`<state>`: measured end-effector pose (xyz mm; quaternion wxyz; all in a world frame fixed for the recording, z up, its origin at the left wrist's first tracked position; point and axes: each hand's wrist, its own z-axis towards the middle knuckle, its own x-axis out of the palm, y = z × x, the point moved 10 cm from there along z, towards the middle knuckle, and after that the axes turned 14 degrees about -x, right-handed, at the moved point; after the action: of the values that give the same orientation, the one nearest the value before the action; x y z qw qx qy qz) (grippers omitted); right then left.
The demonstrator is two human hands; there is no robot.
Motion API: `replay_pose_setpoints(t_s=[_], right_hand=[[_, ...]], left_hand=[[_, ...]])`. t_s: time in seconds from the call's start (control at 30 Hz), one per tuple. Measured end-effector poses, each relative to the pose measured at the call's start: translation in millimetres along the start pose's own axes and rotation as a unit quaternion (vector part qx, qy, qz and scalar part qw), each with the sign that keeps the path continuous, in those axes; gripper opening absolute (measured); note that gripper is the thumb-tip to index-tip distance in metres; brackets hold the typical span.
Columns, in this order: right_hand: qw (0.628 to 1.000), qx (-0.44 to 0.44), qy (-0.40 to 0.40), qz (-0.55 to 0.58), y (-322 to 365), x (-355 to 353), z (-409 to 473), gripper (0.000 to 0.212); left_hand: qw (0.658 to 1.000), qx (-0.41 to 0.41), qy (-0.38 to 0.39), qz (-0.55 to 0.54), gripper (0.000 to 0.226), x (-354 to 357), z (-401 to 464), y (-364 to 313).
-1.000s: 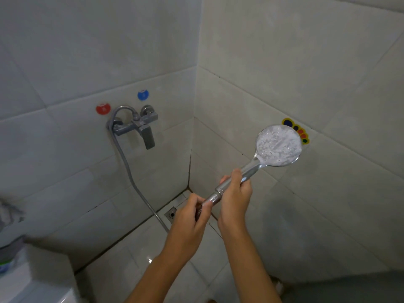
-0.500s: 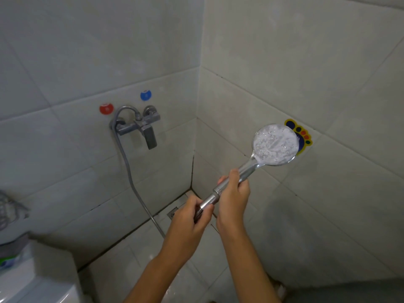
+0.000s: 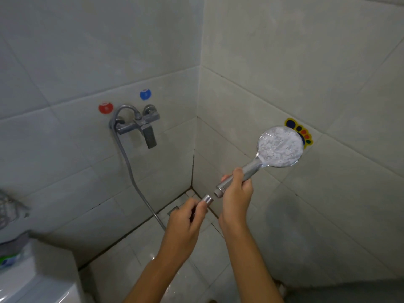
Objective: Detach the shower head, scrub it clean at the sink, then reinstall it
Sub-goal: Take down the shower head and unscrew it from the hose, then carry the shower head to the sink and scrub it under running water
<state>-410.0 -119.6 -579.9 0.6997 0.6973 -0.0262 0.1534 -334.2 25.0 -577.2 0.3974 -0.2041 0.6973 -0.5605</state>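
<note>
The chrome shower head has a round white-crusted face turned toward me, up at the right. My right hand grips its handle, whose open threaded end points down-left. My left hand grips the end of the grey hose, with the silver connector nut poking out past my fingers. A small gap separates the nut from the handle's end. The hose runs from my left hand up to the wall mixer tap.
Red and blue markers sit on the tiles above the tap. A colourful footprint sticker is on the right wall behind the shower head. A floor drain lies in the corner. A white toilet tank and wire rack are at the left.
The hose nut has come off the shower head's handle; a gap now shows between them. My right hand has lifted the head slightly up and right.
</note>
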Motion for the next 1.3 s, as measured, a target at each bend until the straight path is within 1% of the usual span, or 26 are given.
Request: replay_pose_setpoints(t_s=[0.17, 0.27, 0.37, 0.47, 0.57, 0.63, 0.73, 0.83, 0.9, 0.93, 1.0, 1.07, 1.13, 1.23, 1.3], right_hand=[[1.0, 0.008, -0.01, -0.017, -5, -12, 8, 0.024], [0.999, 0.015, -0.015, -0.033, -14, -20, 12, 0.024], [0.998, 0.025, -0.012, -0.057, -31, -31, 14, 0.023], [0.994, 0.053, 0.01, -0.092, -61, -42, 15, 0.025], [0.987, 0.098, 0.051, -0.116, -106, -50, 10, 0.027], [0.979, 0.123, 0.077, -0.146, -137, -56, 4, 0.03], [0.962, 0.165, 0.102, -0.191, -192, -70, -3, 0.042], [0.939, 0.228, 0.117, -0.228, -256, -91, -8, 0.046], [0.92, 0.277, 0.135, -0.242, -299, -106, -11, 0.042], [0.911, 0.304, 0.142, -0.238, -319, -112, -15, 0.036], [0.904, 0.348, 0.139, -0.207, -354, -123, -19, 0.023], [0.898, 0.365, 0.144, -0.2, -384, -133, -19, 0.016], [0.888, 0.373, 0.166, -0.212, -419, -142, -18, 0.014], [0.863, 0.378, 0.208, -0.262, -476, -157, -19, 0.015], [0.848, 0.393, 0.223, -0.279, -514, -166, -23, 0.018]], left_hand=[[1.0, -0.019, 0.005, -0.001, 0.036, -2, 4, 11], [0.999, -0.038, 0.024, 0.006, 0.029, 0, 8, 25], [0.996, -0.082, 0.036, -0.008, 0.023, 4, 15, 56], [0.989, -0.142, 0.044, -0.018, 0.023, 13, 22, 97], [0.979, -0.195, 0.053, 0.005, 0.023, 28, 26, 139], [0.975, -0.213, 0.06, 0.035, 0.025, 38, 30, 163], [0.965, -0.244, 0.073, 0.067, 0.027, 55, 40, 207], [0.955, -0.27, 0.082, 0.09, 0.024, 69, 51, 263], [0.949, -0.285, 0.088, 0.101, 0.021, 78, 60, 302], [0.946, -0.293, 0.088, 0.108, 0.02, 81, 63, 324], [0.938, -0.31, 0.087, 0.129, 0.016, 88, 68, 368], [0.926, -0.332, 0.091, 0.155, 0.013, 98, 73, 414], [0.915, -0.346, 0.11, 0.179, 0.014, 114, 78, 457], [0.895, -0.372, 0.139, 0.201, 0.016, 137, 83, 520], [0.882, -0.392, 0.153, 0.211, 0.015, 149, 83, 561]])
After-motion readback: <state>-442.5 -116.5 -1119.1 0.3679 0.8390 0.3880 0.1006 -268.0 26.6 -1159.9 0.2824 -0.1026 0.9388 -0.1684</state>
